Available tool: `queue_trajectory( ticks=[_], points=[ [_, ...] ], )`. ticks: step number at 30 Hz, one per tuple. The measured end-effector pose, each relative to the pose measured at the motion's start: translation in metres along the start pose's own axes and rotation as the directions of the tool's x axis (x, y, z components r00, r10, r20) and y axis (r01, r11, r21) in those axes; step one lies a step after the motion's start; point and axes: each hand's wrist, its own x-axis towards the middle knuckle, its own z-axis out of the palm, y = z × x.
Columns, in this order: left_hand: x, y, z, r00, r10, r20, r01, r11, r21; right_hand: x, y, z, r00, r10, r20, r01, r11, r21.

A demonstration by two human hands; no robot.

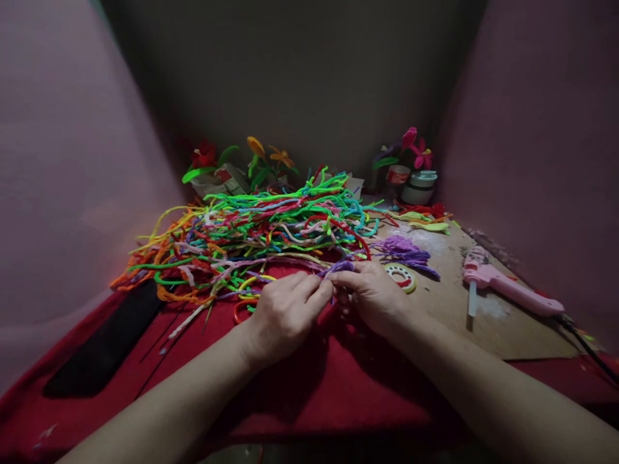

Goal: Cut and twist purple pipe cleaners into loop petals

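Above the near part of the red-covered bench (pixel 372 403), the left hand (pixel 284 310) and right hand (pixel 380 291) nearly meet, the grip of each pinching 1 purple fuzzy piece (pixel 342 265) held between them. To the right, a pink glue gun (pixel 522 293) lies on a board (pixel 445 325). Beyond the right hand sit 1 tape roll (pixel 411 282) and a purple bundle (pixel 409 251); farther back, a multicolored heap (pixel 290 225), then fuzzy flowers (pixel 256 147).
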Motion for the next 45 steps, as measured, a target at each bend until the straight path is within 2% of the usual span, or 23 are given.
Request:
queue_trajectory(
  ticks=[1,2,3,4,5,6,8,9,11,14,18,21,24,29,33,40,45],
  points=[
    [0.001,0.000,-0.002,0.999,-0.041,-0.001,0.041,0.998,-0.040,0.000,-0.001,0.000,1.000,-0.014,0.000,0.014,1.000,-0.004],
    [0.003,0.001,-0.004,0.990,-0.139,-0.001,0.138,0.981,-0.136,-0.001,-0.002,0.000,0.999,-0.033,-0.001,0.033,0.999,-0.017],
    [0.006,0.001,-0.007,0.961,-0.274,0.018,0.269,0.923,-0.274,-0.001,-0.003,0.000,0.998,-0.059,-0.005,0.058,0.998,-0.037],
    [0.008,0.002,-0.009,0.905,-0.417,0.080,0.409,0.807,-0.426,-0.002,-0.004,0.000,0.996,-0.091,-0.010,0.090,0.994,-0.057],
    [0.011,0.001,-0.011,0.831,-0.523,0.188,0.529,0.638,-0.559,-0.003,-0.005,0.001,0.992,-0.127,-0.010,0.126,0.989,-0.076],
    [0.013,0.000,-0.012,0.761,-0.566,0.318,0.609,0.455,-0.650,-0.004,-0.006,0.001,0.987,-0.163,-0.005,0.162,0.982,-0.093],
    [0.015,-0.004,-0.013,0.669,-0.522,0.529,0.684,0.153,-0.713,-0.005,-0.007,0.002,0.978,-0.210,0.007,0.210,0.971,-0.115],
    [0.015,-0.006,-0.013,0.646,-0.487,0.587,0.697,0.063,-0.715,-0.005,-0.007,0.002,0.976,-0.219,0.012,0.219,0.969,-0.115],
    [0.015,-0.009,-0.012,0.626,-0.455,0.634,0.703,-0.024,-0.711,-0.004,-0.007,0.001,0.978,-0.207,0.012,0.207,0.972,-0.109],
    [0.013,-0.009,-0.012,0.616,-0.439,0.654,0.702,-0.071,-0.709,-0.004,-0.007,0.001,0.984,-0.180,0.004,0.179,0.979,-0.100],
    [0.012,-0.007,-0.012,0.598,-0.401,0.694,0.708,-0.141,-0.692,-0.005,-0.009,0.002,0.978,-0.206,0.030,0.208,0.972,-0.113],
    [0.012,-0.007,-0.012,0.598,-0.397,0.696,0.705,-0.154,-0.693,-0.005,-0.009,0.002,0.973,-0.230,0.029,0.231,0.962,-0.145],
    [0.013,-0.006,-0.014,0.604,-0.417,0.679,0.716,-0.090,-0.692,-0.005,-0.008,0.001,0.972,-0.236,0.003,0.233,0.958,-0.165],
    [0.017,0.003,-0.016,0.604,-0.535,0.590,0.759,0.161,-0.631,-0.004,-0.006,0.001,0.969,-0.245,-0.038,0.232,0.951,-0.203],
    [0.018,0.007,-0.015,0.638,-0.575,0.512,0.752,0.320,-0.577,-0.003,-0.005,0.001,0.973,-0.225,-0.051,0.214,0.963,-0.166],
    [0.020,0.012,-0.016,0.669,-0.614,0.419,0.724,0.414,-0.551,-0.003,-0.006,0.002,0.979,-0.194,-0.064,0.184,0.973,-0.136],
    [0.019,0.014,-0.016,0.679,-0.616,0.400,0.718,0.441,-0.539,-0.003,-0.005,0.003,0.983,-0.174,-0.054,0.167,0.979,-0.116]
  ],
)
